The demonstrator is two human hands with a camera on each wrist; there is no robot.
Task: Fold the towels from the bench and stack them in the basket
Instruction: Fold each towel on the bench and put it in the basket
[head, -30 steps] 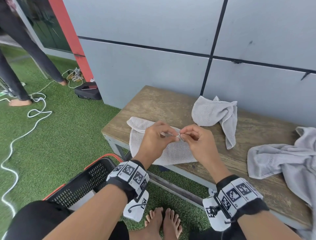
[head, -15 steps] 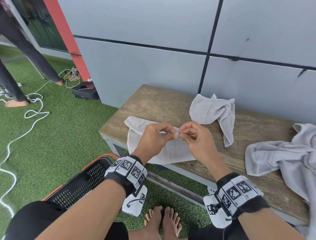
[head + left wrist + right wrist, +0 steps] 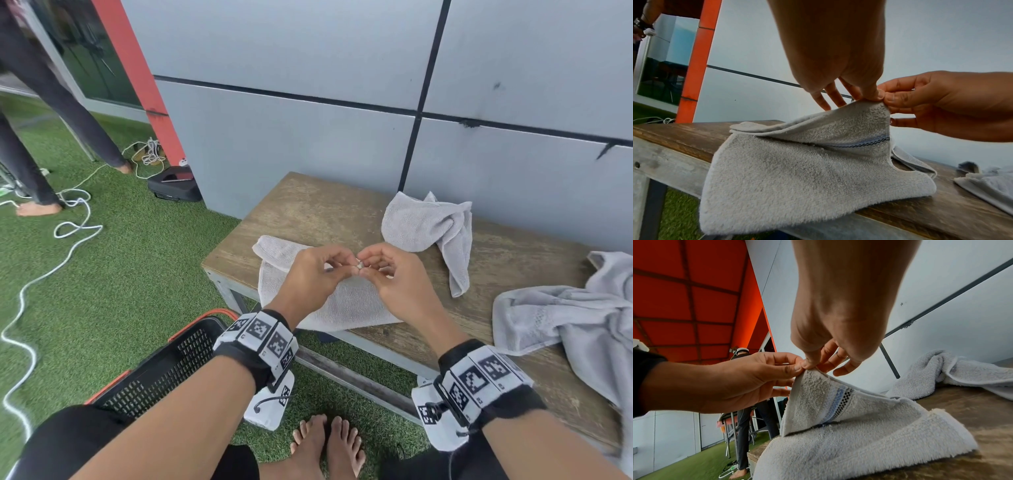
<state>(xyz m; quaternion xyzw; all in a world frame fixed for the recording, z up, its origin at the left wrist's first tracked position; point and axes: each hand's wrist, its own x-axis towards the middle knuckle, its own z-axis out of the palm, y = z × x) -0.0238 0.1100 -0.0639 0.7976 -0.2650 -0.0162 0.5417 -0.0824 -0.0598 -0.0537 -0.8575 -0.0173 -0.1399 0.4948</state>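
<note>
The left hand (image 3: 313, 274) and the right hand (image 3: 394, 277) are meeting fingertip to fingertip above the near left end of the worn brown wooden desk (image 3: 318, 212). Each grip is pinching the same raised corner of a pale grey terry towel with a blue and black woven stripe (image 3: 346, 305); the left wrist view is showing thumb and forefinger of both hands closed on that corner, with the other fingers (image 3: 835, 95) of the left hand hanging loose behind it. The towel is lying doubled over on the desk, its lower part drooping over the front edge, and the pinched corner is standing up like a small tent, with the stripe running across the lifted flap.

A second crumpled grey towel (image 3: 428, 226) is sitting near the back of the desk against the grey panelled wall (image 3: 308, 137), apart from the first. A third, larger grey towel (image 3: 565, 325) is sprawling over the right end of the desk, well apart from the hands.

A black plastic mesh basket with an orange rim (image 3: 164, 370) is standing on the green artificial grass (image 3: 120, 274) below the left forearm, beside the desk's leg. A white cable (image 3: 68, 233) is looping across the grass, and another person's dark-trousered legs (image 3: 34, 154) are standing at the far left.
</note>
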